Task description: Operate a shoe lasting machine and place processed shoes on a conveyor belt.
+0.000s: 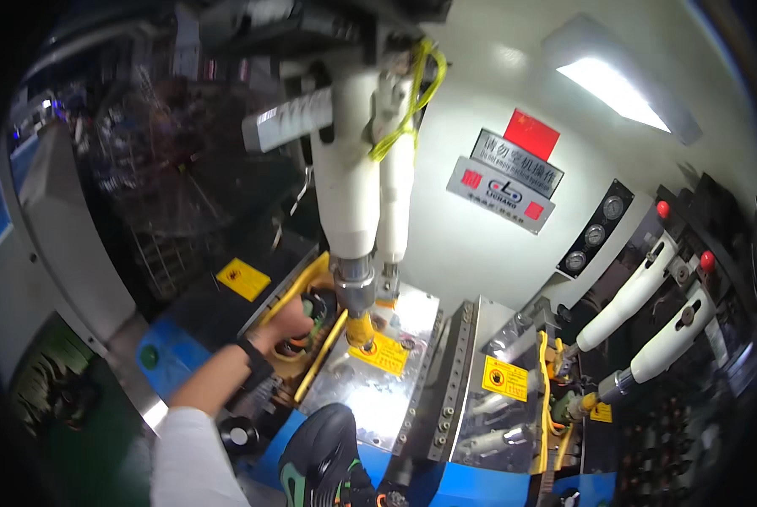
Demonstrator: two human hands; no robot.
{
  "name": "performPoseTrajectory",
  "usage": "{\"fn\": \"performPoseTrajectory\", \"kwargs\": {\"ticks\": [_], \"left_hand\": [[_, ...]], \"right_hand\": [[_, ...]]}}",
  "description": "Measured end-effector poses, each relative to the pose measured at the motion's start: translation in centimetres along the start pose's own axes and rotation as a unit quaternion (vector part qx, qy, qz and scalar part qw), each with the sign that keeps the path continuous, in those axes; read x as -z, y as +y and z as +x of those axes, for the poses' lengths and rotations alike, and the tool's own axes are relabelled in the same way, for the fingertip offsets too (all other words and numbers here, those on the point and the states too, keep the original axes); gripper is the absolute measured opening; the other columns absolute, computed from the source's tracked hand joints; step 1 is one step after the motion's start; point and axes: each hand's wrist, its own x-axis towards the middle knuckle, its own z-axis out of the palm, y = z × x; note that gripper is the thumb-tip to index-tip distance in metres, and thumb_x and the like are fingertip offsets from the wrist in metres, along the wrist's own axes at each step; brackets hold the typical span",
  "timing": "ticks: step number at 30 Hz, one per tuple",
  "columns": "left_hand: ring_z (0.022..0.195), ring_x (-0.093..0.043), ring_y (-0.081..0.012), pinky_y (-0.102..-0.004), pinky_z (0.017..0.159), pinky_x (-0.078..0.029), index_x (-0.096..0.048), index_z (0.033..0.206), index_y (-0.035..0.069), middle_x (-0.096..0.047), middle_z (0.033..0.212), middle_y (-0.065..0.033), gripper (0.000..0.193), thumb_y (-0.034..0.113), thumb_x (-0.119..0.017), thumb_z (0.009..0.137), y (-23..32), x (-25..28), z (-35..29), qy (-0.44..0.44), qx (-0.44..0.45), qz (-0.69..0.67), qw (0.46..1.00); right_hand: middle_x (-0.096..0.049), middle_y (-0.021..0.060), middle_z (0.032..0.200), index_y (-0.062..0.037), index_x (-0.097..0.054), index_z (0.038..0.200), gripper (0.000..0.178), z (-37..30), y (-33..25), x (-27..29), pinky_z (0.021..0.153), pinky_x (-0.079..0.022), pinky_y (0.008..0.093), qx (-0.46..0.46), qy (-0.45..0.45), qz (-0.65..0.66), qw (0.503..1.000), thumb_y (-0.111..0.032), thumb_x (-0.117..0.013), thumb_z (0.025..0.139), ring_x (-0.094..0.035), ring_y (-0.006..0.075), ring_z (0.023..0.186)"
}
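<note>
My left hand (pixel 287 323), in a white sleeve with a black band at the wrist, reaches into the left station of a press machine. Its fingers curl at a dark shoe (pixel 318 311) with green and orange parts, which sits between two yellow-edged side pads (pixel 321 359). The fingertips are partly hidden. Nearer to me, a black sports shoe (pixel 324 448) with green and orange details stands at the lower middle, in front of a shiny metal plate (pixel 362 406). My right hand is out of view, and what supports this nearer shoe is hidden.
White press cylinders (pixel 349 177) with a yellow-tipped foot hang close right of my left hand. On the right, a second station has tilted white cylinders (pixel 670 334), yellow pads (pixel 547 401) and another shoe (pixel 571 407). Pressure gauges (pixel 596 235) line the pale back wall.
</note>
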Motion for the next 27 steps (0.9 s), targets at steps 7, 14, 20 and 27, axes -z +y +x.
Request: {"fn": "performPoseTrajectory", "kwargs": {"ticks": [7, 14, 20, 27], "left_hand": [[0.083, -0.064, -0.0226, -0.0326, 0.071, -0.051, -0.061, 0.094, 0.002, -0.064, 0.09, -0.0096, 0.034, -0.004, -0.064, 0.06, -0.9, 6.4, 3.1, -0.124, 0.052, -0.293, 0.947], [0.108, -0.061, -0.0326, -0.0429, 0.099, -0.047, -0.045, 0.132, -0.003, -0.059, 0.12, -0.0201, 0.078, -0.002, -0.06, 0.055, 0.9, 19.8, -23.0, 0.12, 0.021, -0.683, 0.72], [0.107, -0.059, -0.0324, -0.0421, 0.095, -0.048, -0.046, 0.13, -0.003, -0.057, 0.119, -0.0196, 0.066, -0.001, -0.056, 0.064, -5.4, 16.8, -39.8, 0.205, 0.076, -0.622, 0.752], [0.107, -0.055, -0.0304, -0.038, 0.094, -0.045, -0.048, 0.126, -0.005, -0.056, 0.118, -0.0179, 0.05, 0.0, -0.056, 0.077, -9.5, 13.8, -59.3, 0.359, 0.243, -0.473, 0.767]], "right_hand": [[-0.065, 0.0079, 0.101, 0.0006, -0.06, 0.11, 0.033, 4.3, -2.0, -3.3, 0.078, -0.05, 0.0311, 0.028, 0.011, 0.036, 0.999, -0.009, -0.07, 0.08, -0.062, 0.0169, 0.089], [-0.064, 0.0134, 0.11, 0.0003, -0.055, 0.121, 0.035, 17.4, -8.2, -10.0, 0.091, -0.051, 0.0393, -0.075, -0.177, 0.12, 0.974, -0.011, -0.061, 0.088, -0.064, 0.0228, 0.101], [-0.064, 0.0215, 0.103, 0.004, -0.056, 0.102, 0.021, 38.5, -10.5, -14.5, 0.078, -0.056, 0.0438, -0.127, 0.007, 0.102, 0.987, -0.009, -0.057, 0.085, -0.066, 0.0276, 0.091], [-0.061, 0.0216, 0.099, 0.0017, -0.045, 0.106, 0.039, 41.4, -2.7, -22.1, 0.076, -0.049, 0.0434, 0.076, 0.245, -0.317, 0.913, -0.015, -0.062, 0.075, -0.063, 0.0374, 0.094]]}}
